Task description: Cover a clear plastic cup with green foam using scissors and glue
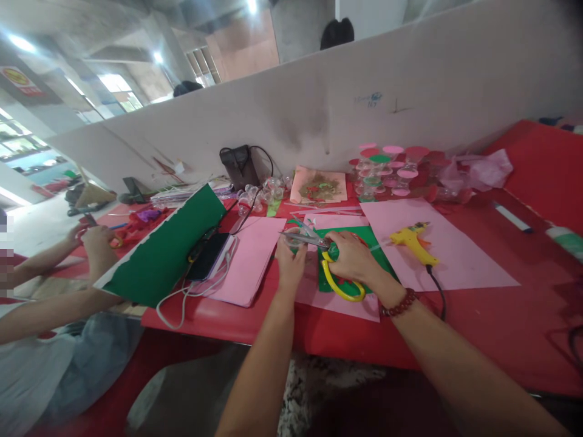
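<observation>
First inspector: What are we recording for the grips?

Second inspector: We are finding both hands occupied. The left hand (291, 261) is closing its thumb and fingers around a clear plastic piece (297, 244). The right hand (353, 255) is wrapping itself about the handles of the scissors (322, 243), whose blades are standing parted.

First inspector: Where are we placing the clear piece relative to the right-hand grip?

Second inspector: We are placing it to the left of that grip, over the red table (483, 340), out along the blades. The scissors' long axis is running from the yellow handle at lower right toward tips pointing left. The blades are crossing the view of the piece, one nearly level, the other angling upward.

First inspector: Which hand are we listing as nearer to it?

Second inspector: The left; its fingers are touching the piece. The right is reaching it only by way of the steel, and we are not confirming contact between blade and rim: that detail is too small to tell.

First inspector: And the surroundings?

Second inspector: A green sheet (377, 276) is lying below the right hand, overlapping a pink sheet (348, 309). A yellow glue gun (414, 243) is resting farther right.
</observation>
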`<state>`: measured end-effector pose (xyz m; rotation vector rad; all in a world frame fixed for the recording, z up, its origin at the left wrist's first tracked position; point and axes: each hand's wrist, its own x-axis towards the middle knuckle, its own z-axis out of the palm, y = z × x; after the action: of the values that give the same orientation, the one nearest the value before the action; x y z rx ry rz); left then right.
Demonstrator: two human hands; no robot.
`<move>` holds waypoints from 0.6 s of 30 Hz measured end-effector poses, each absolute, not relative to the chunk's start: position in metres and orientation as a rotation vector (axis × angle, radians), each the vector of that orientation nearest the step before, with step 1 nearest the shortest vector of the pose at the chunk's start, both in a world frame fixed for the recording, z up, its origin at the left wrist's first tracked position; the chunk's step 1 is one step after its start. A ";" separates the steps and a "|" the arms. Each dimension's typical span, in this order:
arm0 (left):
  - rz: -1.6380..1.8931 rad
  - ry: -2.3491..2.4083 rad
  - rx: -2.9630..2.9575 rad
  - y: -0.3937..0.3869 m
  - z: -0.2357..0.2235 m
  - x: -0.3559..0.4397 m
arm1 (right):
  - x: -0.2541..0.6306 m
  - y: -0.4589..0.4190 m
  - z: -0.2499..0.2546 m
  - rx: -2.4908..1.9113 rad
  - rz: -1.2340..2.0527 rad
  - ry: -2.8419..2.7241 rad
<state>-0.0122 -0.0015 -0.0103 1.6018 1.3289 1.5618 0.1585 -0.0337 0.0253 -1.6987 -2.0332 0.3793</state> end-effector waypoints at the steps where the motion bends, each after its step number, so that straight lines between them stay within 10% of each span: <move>1: 1.566 1.335 1.619 -0.001 -0.010 -0.012 | 0.159 -0.034 0.025 -1.696 0.382 -2.034; 18: 1.637 1.457 1.539 -0.002 -0.006 -0.008 | 0.163 -0.034 0.030 -1.731 0.317 -1.991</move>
<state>-0.0082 -0.0022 -0.0055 1.5394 1.4568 1.6367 0.1626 -0.0341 0.0304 -1.7309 -1.9914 0.3168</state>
